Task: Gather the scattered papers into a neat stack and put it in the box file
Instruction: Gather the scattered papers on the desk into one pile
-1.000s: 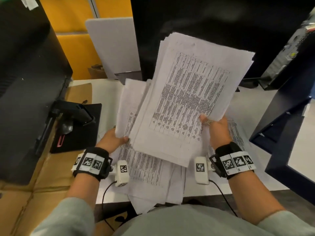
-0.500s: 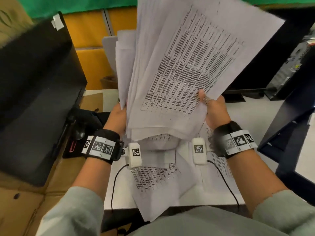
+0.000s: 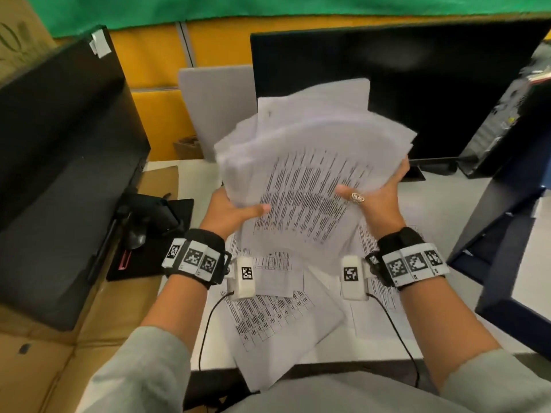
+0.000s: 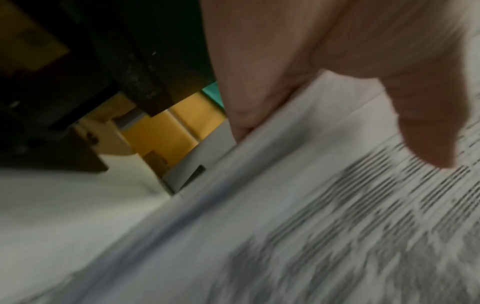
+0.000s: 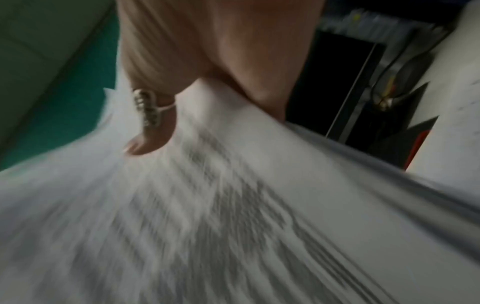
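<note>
Standing from left to right are a dark monitor (image 3: 59, 162), a grey folder (image 3: 217, 111) and a wide black screen (image 3: 387, 84), while the left hand (image 3: 229, 211) and right hand (image 3: 378, 201) clasp a fanned paper bundle (image 3: 310, 180) by its sides above loose sheets (image 3: 277, 317) on the desk (image 3: 465, 204).

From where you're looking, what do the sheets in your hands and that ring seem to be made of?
The sheets: thin white office paper, matte, printed with black table text; they bend and fan between the left hand and right hand. The ring: apparently silvery metal, ornate and shiny; blur leaves the exact material open.
</note>
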The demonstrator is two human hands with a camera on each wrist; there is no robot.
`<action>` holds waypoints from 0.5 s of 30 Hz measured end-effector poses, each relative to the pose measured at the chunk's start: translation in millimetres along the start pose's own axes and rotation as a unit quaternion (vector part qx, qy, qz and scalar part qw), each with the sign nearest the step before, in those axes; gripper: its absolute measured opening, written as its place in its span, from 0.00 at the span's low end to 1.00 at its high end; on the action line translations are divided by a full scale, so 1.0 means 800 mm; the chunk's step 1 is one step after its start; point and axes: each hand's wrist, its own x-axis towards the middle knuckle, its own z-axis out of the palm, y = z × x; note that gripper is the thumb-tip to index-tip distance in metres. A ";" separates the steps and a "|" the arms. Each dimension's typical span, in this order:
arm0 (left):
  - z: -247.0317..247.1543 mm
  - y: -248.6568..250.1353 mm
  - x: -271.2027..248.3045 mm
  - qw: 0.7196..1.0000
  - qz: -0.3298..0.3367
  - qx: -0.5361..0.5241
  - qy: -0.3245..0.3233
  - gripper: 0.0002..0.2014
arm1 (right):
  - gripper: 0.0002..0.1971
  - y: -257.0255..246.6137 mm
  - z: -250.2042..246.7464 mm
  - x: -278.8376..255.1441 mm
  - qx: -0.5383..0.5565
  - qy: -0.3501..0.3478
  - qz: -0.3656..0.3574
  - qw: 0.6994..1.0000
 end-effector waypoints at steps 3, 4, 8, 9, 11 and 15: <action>-0.006 0.016 0.004 0.998 0.034 -0.013 -0.042 0.27 | 0.47 -0.010 -0.023 0.012 0.006 -0.087 0.071 0.994; -0.006 0.020 0.006 0.997 0.048 -0.009 -0.054 0.31 | 0.42 -0.012 -0.026 0.016 -0.011 -0.116 0.080 0.990; -0.005 0.028 0.015 0.994 0.045 -0.003 -0.096 0.39 | 0.25 -0.021 -0.035 0.029 -0.008 -0.181 0.078 0.980; -0.007 0.028 0.017 0.994 0.038 -0.013 -0.101 0.41 | 0.25 -0.022 -0.038 0.031 0.006 -0.189 0.081 0.979; -0.006 0.030 0.018 0.992 0.029 -0.013 -0.121 0.42 | 0.27 -0.023 -0.038 0.033 0.015 -0.206 0.090 0.974; 0.015 0.040 0.023 0.991 0.043 0.020 -0.128 0.35 | 0.26 -0.022 -0.011 0.035 0.006 -0.168 0.076 0.983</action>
